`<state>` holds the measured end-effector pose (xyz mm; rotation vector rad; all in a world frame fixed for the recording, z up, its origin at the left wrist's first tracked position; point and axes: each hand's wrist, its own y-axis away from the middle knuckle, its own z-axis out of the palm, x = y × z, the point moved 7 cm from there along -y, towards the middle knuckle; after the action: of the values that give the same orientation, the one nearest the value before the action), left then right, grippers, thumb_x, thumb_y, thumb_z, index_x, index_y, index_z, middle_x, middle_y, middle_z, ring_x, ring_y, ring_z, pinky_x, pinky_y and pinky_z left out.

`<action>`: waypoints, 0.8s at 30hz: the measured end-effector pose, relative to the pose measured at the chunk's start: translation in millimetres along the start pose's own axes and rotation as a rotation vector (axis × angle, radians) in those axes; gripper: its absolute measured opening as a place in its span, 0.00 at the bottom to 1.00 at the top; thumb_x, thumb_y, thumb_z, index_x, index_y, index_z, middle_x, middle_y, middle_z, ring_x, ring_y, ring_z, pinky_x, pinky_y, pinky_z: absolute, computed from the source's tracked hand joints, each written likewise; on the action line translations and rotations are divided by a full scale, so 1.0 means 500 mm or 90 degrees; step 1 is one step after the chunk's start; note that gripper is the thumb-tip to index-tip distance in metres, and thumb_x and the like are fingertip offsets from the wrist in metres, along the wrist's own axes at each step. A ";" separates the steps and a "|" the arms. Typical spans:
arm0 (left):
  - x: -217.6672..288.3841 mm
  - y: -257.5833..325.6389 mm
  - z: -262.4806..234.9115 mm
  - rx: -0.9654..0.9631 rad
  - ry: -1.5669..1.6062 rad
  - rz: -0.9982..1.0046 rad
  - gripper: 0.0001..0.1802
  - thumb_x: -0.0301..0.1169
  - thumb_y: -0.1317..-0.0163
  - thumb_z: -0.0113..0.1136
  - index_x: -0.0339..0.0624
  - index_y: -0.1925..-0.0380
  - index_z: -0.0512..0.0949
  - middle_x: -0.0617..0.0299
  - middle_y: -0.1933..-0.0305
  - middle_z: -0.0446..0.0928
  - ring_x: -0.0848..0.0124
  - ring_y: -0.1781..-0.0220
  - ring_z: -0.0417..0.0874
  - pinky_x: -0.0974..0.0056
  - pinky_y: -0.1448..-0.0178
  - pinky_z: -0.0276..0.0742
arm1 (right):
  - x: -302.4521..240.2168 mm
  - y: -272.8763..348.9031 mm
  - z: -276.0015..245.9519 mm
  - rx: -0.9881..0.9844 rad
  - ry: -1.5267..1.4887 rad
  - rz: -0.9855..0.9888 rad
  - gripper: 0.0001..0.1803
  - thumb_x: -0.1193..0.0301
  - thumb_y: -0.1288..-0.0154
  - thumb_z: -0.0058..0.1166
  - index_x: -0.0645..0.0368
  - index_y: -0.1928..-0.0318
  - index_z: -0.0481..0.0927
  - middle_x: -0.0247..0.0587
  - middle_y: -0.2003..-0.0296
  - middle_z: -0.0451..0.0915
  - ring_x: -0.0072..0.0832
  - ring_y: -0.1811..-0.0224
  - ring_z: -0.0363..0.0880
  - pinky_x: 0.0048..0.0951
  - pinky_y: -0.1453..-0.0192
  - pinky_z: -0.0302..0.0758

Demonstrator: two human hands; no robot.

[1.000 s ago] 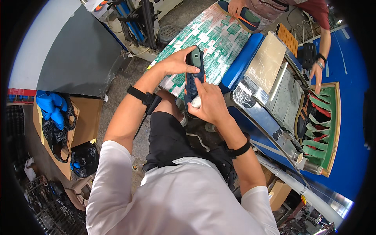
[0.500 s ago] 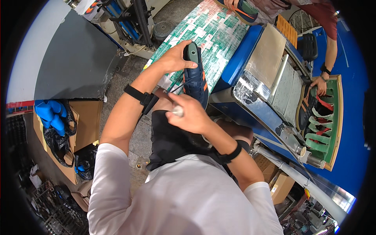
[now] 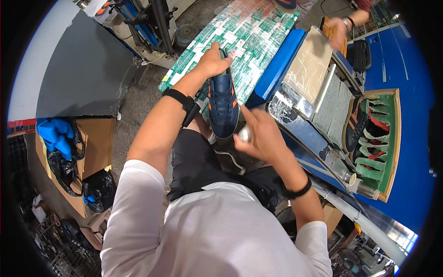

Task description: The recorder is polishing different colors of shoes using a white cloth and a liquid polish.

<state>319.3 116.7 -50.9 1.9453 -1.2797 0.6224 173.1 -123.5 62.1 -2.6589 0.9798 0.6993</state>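
Gripping a navy lace-up sneaker (image 3: 223,104) with orange stripes at its heel, the left hand (image 3: 213,60) is holding it above the lap; the right hand (image 3: 258,134) is closing around a small rounded silvery object (image 3: 244,134) beside the toe.

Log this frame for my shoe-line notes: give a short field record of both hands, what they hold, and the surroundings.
Left hand: grips the heel end of a navy sneaker with orange stripes
Right hand: holds a small silvery object by the sneaker's toe; kind unclear
Surface beyond: green-and-white patterned table
Right side: blue machine with another shoe in its green tray
Co-worker's hand: at top, apart
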 end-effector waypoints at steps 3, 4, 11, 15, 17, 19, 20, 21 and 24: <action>0.006 -0.006 0.008 0.012 -0.006 -0.012 0.54 0.51 0.30 0.72 0.37 0.14 0.58 0.30 0.24 0.75 0.40 0.26 0.83 0.47 0.24 0.81 | -0.008 0.101 -0.025 0.000 -0.026 0.017 0.49 0.56 0.42 0.76 0.74 0.26 0.76 0.52 0.58 0.79 0.51 0.54 0.80 0.47 0.46 0.77; 0.003 -0.007 0.008 0.011 -0.006 -0.015 0.54 0.51 0.30 0.72 0.37 0.14 0.58 0.30 0.24 0.75 0.40 0.26 0.83 0.47 0.24 0.81 | -0.002 0.105 -0.017 -0.002 -0.027 0.017 0.49 0.56 0.42 0.76 0.74 0.26 0.76 0.52 0.58 0.79 0.51 0.54 0.80 0.47 0.46 0.77; 0.006 -0.017 0.021 0.038 0.031 -0.003 0.60 0.61 0.33 0.76 0.34 0.15 0.61 0.31 0.29 0.80 0.45 0.33 0.88 0.49 0.30 0.85 | 0.041 -0.019 0.050 0.161 -0.234 0.073 0.47 0.61 0.43 0.76 0.73 0.26 0.75 0.55 0.57 0.83 0.52 0.53 0.84 0.47 0.46 0.81; 0.010 -0.016 0.021 0.040 0.032 -0.009 0.60 0.62 0.33 0.76 0.33 0.16 0.60 0.30 0.28 0.79 0.44 0.32 0.88 0.49 0.29 0.85 | 0.042 -0.040 0.068 0.152 -0.128 0.065 0.47 0.60 0.43 0.76 0.73 0.27 0.76 0.56 0.58 0.82 0.53 0.55 0.83 0.50 0.48 0.80; 0.007 -0.011 0.007 0.023 0.026 0.009 0.56 0.60 0.30 0.72 0.34 0.16 0.61 0.30 0.27 0.78 0.41 0.30 0.86 0.47 0.27 0.83 | 0.026 -0.014 0.056 0.124 -0.062 0.049 0.49 0.57 0.44 0.77 0.75 0.28 0.76 0.55 0.61 0.80 0.54 0.57 0.83 0.51 0.49 0.78; 0.002 -0.007 -0.002 0.035 0.023 0.014 0.54 0.60 0.28 0.69 0.35 0.16 0.62 0.30 0.27 0.78 0.40 0.28 0.84 0.46 0.26 0.82 | -0.009 0.032 0.032 0.089 -0.056 0.050 0.50 0.57 0.45 0.77 0.75 0.27 0.76 0.54 0.60 0.80 0.53 0.56 0.83 0.51 0.49 0.78; -0.001 -0.010 -0.004 0.040 0.026 0.011 0.54 0.60 0.28 0.69 0.35 0.16 0.62 0.30 0.27 0.78 0.40 0.28 0.84 0.46 0.26 0.82 | -0.020 0.048 0.029 0.058 -0.050 0.053 0.51 0.56 0.45 0.77 0.75 0.27 0.75 0.53 0.60 0.80 0.53 0.56 0.83 0.51 0.49 0.78; 0.006 -0.008 0.001 0.039 0.009 0.007 0.54 0.59 0.28 0.69 0.35 0.16 0.62 0.31 0.26 0.78 0.40 0.27 0.84 0.46 0.26 0.82 | -0.025 0.063 0.025 0.093 -0.049 0.049 0.51 0.56 0.45 0.77 0.74 0.26 0.76 0.52 0.60 0.80 0.51 0.55 0.82 0.50 0.48 0.77; 0.017 -0.004 0.004 0.038 -0.011 0.000 0.53 0.58 0.29 0.69 0.35 0.16 0.62 0.31 0.26 0.78 0.40 0.27 0.84 0.46 0.26 0.82 | -0.030 0.038 0.010 0.181 0.011 -0.001 0.50 0.55 0.44 0.77 0.75 0.27 0.76 0.51 0.59 0.80 0.49 0.55 0.81 0.48 0.47 0.76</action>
<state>324.3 110.8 -46.7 2.0043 -1.2848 0.6513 149.0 -127.8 64.7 -2.4216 0.9997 0.4963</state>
